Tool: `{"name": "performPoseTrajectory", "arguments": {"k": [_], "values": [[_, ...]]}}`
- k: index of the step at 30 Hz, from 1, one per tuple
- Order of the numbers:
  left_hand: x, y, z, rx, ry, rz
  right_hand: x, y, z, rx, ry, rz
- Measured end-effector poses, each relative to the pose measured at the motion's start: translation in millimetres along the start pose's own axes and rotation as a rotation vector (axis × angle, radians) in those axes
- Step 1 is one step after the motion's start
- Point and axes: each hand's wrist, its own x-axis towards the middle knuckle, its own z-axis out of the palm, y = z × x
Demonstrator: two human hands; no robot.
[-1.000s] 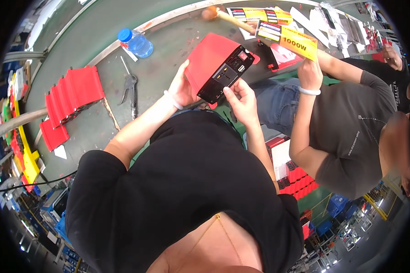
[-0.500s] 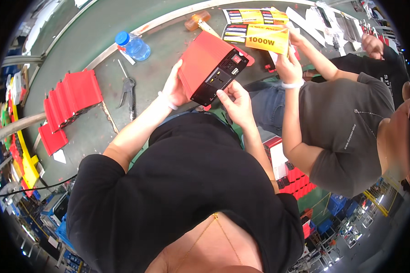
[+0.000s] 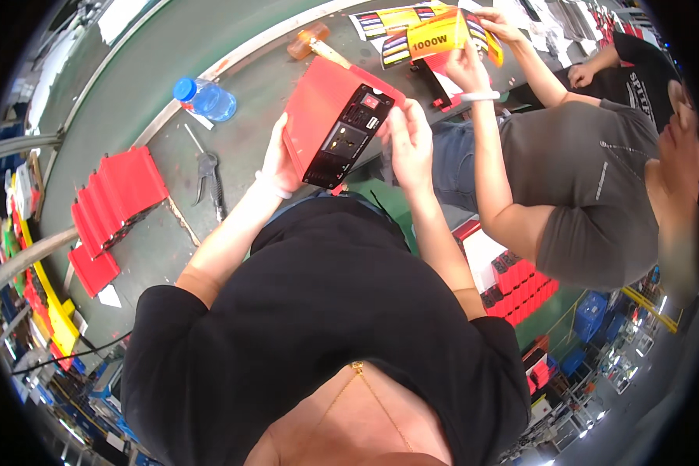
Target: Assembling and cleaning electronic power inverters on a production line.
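Power inverter point(image 3: 312, 97): I see the red casing raised over the near side of the desk point(image 3: 245, 144), in front of the wearer's body and between the two hands, tilted rather than flat.
Socket panel point(image 3: 348, 138): this black end faces near and right; its long axis slants from the near-left corner to the far-right corner, while the red casing reaches away to the far left.
Left grip point(image 3: 279, 165): I read it as closed on the casing's left side; the inverter lies immediately to its right, and some fingers are hidden.
Right grip point(image 3: 410, 147): fingers partly bent beside the panel's far-right end; I cannot tell whether they press on it or how wide they stand.
Nearer hand: the left for the casing's left side, the right for the panel's far-right end.
Air blow gun point(image 3: 209, 175): lying on the desk, left of the left grip and apart from it.
Mallet point(image 3: 309, 41): beyond the inverter, its handle running toward the casing's far edge.
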Motion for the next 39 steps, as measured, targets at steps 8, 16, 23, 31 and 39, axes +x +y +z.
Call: {"name": "performPoseTrajectory", "arguments": {"k": [8, 16, 23, 31, 39], "values": [[-5, 2, 14, 0.109, 0.091, 0.111, 8, -2, 8, -0.038, 0.087, 0.012], [-6, 2, 15, 0.136, 0.122, 0.143, 9, -5, 6, -0.111, 0.038, 0.004], [-5, 3, 6, 0.104, 0.057, 0.103, 8, -9, 7, -0.081, 0.003, 0.044], [-5, 8, -9, 0.004, -0.04, 0.064, 6, 2, -14, 0.075, -0.379, 0.098], [-15, 8, 0, 0.006, 0.104, 0.194, -2, 8, -17, -0.393, -0.169, 0.218]]}}
